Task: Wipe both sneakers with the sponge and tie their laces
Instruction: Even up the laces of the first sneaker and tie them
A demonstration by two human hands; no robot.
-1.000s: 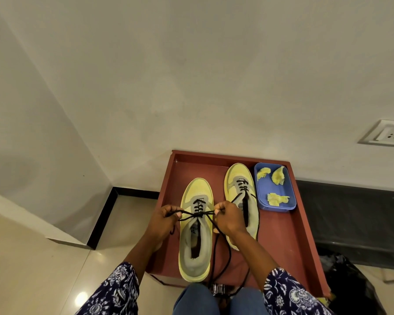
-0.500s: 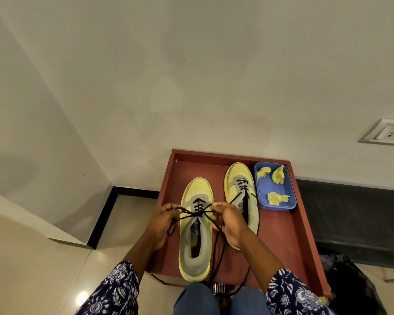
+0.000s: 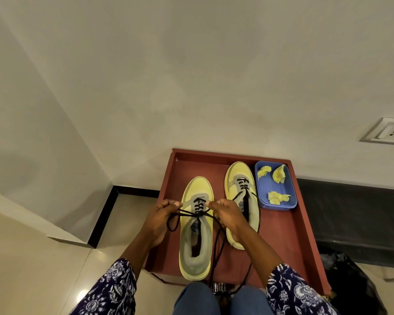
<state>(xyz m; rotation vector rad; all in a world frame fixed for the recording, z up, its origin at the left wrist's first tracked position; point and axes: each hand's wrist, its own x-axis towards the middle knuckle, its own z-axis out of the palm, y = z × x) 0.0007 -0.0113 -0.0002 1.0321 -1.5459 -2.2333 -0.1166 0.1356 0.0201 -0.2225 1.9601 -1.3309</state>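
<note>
Two yellow sneakers with grey tongues and black laces stand side by side in a red-brown tray (image 3: 282, 228). The left sneaker (image 3: 197, 235) is nearer me; the right sneaker (image 3: 240, 180) sits farther back, its laces loose. My left hand (image 3: 159, 220) pinches one black lace end of the left sneaker, and my right hand (image 3: 226, 215) pinches the other. The lace (image 3: 192, 214) is stretched taut between them across the tongue. Its free ends hang down toward my knees. Torn yellow sponge pieces (image 3: 278, 197) lie in a blue dish (image 3: 291, 205) at the tray's back right.
The tray stands against a white wall with a black skirting (image 3: 132, 190). A wall socket (image 3: 387, 133) is at the right. A black bag (image 3: 350, 280) lies right of the tray. Pale floor tiles spread to the left. My blue-jeaned knees (image 3: 198, 298) are at the bottom.
Both hands have moved slightly apart and upward, pulling the left sneaker's lace tighter across the tongue. The sneakers and dish stay in place.
</note>
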